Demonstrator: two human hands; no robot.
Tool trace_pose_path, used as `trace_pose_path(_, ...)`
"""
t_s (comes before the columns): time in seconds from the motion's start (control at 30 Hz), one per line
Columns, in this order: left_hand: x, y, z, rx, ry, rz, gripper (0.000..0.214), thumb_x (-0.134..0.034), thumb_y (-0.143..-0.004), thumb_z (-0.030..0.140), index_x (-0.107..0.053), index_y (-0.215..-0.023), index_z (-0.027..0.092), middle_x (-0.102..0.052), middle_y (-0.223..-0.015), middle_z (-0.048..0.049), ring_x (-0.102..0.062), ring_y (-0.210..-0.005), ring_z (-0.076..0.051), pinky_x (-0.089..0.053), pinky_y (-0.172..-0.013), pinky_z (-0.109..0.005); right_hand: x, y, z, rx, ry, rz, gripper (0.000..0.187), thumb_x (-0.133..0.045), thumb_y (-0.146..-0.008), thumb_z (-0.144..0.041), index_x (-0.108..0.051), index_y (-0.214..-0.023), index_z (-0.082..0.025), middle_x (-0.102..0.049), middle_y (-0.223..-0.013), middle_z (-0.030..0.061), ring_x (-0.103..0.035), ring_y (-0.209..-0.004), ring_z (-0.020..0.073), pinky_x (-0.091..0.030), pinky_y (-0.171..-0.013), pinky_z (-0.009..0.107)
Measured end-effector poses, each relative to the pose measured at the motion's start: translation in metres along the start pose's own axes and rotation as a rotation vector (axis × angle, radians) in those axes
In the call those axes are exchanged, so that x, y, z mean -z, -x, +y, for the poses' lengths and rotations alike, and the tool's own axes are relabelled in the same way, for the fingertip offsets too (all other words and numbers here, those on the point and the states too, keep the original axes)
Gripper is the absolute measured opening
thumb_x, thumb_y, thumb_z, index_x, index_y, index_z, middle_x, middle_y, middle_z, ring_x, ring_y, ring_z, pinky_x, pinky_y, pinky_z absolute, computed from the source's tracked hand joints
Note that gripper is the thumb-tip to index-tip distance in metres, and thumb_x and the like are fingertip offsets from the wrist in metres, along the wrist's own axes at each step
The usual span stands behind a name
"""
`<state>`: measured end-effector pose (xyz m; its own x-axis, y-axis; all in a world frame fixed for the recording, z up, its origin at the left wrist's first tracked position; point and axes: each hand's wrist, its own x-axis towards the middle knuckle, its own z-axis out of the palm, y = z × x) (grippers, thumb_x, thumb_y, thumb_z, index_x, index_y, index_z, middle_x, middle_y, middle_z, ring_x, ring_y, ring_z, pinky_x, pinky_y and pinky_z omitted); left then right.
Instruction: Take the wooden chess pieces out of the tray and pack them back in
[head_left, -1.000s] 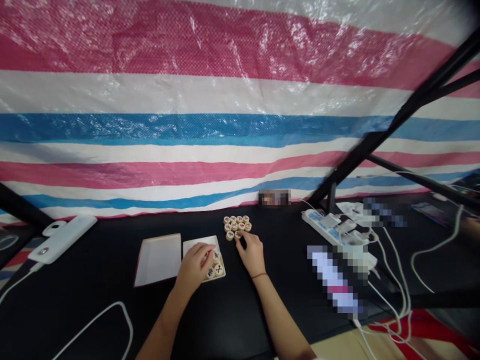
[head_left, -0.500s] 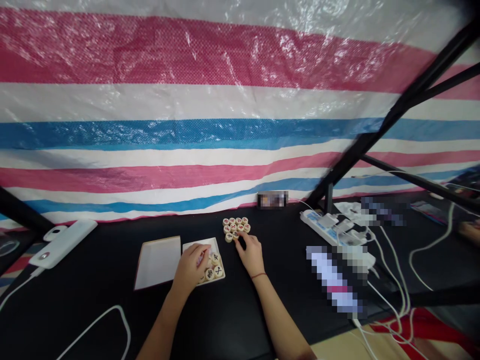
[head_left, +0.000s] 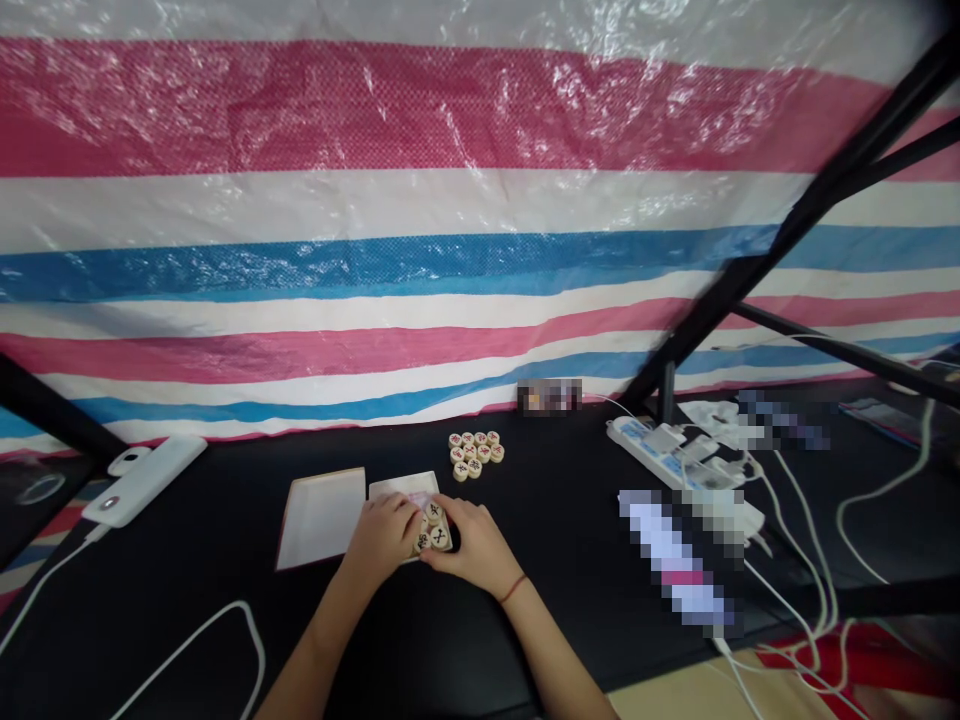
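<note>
A small white box tray (head_left: 397,487) lies on the black table (head_left: 187,560) and holds several round wooden chess pieces (head_left: 435,527). My left hand (head_left: 382,540) rests curled on the tray's left part, fingers against the pieces. My right hand (head_left: 476,548) has come to the tray's right edge, its fingers curled and touching the pieces there; what it holds, if anything, is hidden. A loose cluster of several more chess pieces (head_left: 474,452) lies on the table just behind the tray. The box lid (head_left: 321,516) lies flat to the left of the tray.
A white power bank (head_left: 146,478) with a cable (head_left: 195,640) sits at the left. A power strip (head_left: 675,455) with several plugs and white cords is at the right. A striped plastic tarp (head_left: 450,250) and black metal bars (head_left: 787,240) close the back.
My right hand left the loose cluster of pieces and moved down-left to the tray, meeting my left hand. My left hand stayed on the tray.
</note>
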<state>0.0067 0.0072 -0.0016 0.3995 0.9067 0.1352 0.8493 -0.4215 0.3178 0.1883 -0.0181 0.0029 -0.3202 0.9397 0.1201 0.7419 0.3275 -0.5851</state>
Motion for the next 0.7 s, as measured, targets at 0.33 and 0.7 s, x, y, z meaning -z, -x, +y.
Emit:
trace_pose_path(0.33,0.017,0.000,0.007,0.081,0.364,-0.026,0.024,-0.043,-0.087,0.034,-0.063,-0.086,0.020,-0.066,-0.082,-0.0038,-0.061,-0.078,-0.019,-0.045,-0.072,-0.030,0.001,0.002,0.004,0.011,-0.071,0.029,0.072,-0.074,-0.065,-0.050,-0.049,-0.129,-0.025,-0.064,-0.106,0.0054,-0.059,-0.095,0.0242,-0.037,-0.081,0.033)
trace_pose_path(0.7,0.007,-0.006,0.028,0.379,1.062,0.135,0.035,-0.059,-0.076,0.051,-0.063,-0.089,0.018,-0.071,-0.086,-0.0051,-0.067,-0.086,-0.020,-0.052,-0.076,-0.027,0.014,-0.008,0.003,0.130,-0.100,0.381,0.015,-0.060,-0.080,-0.028,-0.064,-0.093,-0.021,-0.067,-0.084,0.0024,-0.059,-0.076,0.0170,-0.038,-0.077,0.031)
